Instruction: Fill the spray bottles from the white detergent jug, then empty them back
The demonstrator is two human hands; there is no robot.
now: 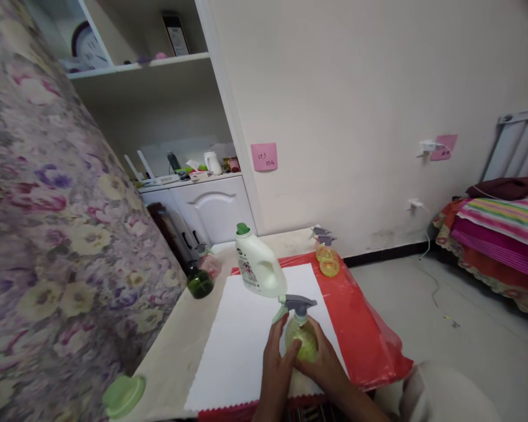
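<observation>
A small green spray bottle (300,335) with a grey trigger head stands on a white sheet (246,340) near the table's front. My left hand (276,357) wraps its left side and my right hand (323,363) clasps its right side, so both hands are closed round the bottle. Behind it stands a white detergent jug (259,265) with a green cap. Farther back, a yellow spray bottle (328,258) sits at the corner of the red plastic cover (361,328).
A dark green spray bottle (200,282) and a pinkish one (210,262) stand at the table's left beside a flowered curtain (48,234). A green lid (124,395) lies at the front left. A bed (501,240) is at right, white cabinet (211,205) behind.
</observation>
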